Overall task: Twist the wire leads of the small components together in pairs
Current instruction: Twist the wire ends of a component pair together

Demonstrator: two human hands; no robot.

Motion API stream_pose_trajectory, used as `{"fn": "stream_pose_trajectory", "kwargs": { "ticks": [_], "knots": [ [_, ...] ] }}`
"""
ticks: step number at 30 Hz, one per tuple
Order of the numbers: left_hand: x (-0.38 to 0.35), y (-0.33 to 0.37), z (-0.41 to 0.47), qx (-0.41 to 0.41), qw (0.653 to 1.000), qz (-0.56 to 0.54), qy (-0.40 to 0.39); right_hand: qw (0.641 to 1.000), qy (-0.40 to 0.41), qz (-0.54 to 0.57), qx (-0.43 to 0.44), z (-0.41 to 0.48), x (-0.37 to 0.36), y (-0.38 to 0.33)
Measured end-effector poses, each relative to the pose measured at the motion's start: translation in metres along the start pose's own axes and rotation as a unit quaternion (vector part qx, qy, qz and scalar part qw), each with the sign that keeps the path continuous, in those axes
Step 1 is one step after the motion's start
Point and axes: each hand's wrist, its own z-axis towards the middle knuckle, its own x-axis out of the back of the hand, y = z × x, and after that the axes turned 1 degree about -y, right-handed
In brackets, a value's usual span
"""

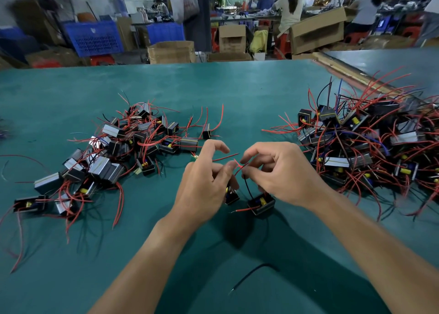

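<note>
Black wire (pixel 251 270) on green tabletop (pixel 213 88) — component heaps (pixel 114 152), boxes (pixel 171 51) beyond.

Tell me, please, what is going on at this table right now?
A person's left hand and right hand pinch the red leads where they cross, with the two black components hanging just below. On the green table lie a left heap and a right heap of more components. A loose black wire lies nearer the person.
</note>
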Motion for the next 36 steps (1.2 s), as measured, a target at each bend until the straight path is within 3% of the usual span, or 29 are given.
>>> {"fn": "stream_pose_trajectory", "kwargs": {
  "ticks": [23, 29, 34, 36],
  "knots": [
    [0.0002, 0.0035, 0.0013, 0.103, 0.986, -0.126, -0.022, 0.999, 0.016, 0.01, -0.031, 0.0009, 0.0001, 0.0011],
    [0.0004, 0.0038, 0.0013, 0.115, 0.989, -0.088, -0.04, 0.999, -0.002, 0.03, -0.02, 0.0012, 0.0005, -0.0004],
    [0.0008, 0.0037, -0.0003, 0.109, 0.993, 0.01, -0.052, 0.999, -0.033, 0.024, -0.01, -0.0027, -0.0036, -0.0066],
    [0.0009, 0.0051, 0.0005, 0.105, 0.993, -0.018, -0.046, 0.999, -0.032, 0.012, 0.002, -0.002, -0.004, -0.0085]
  ]
}}
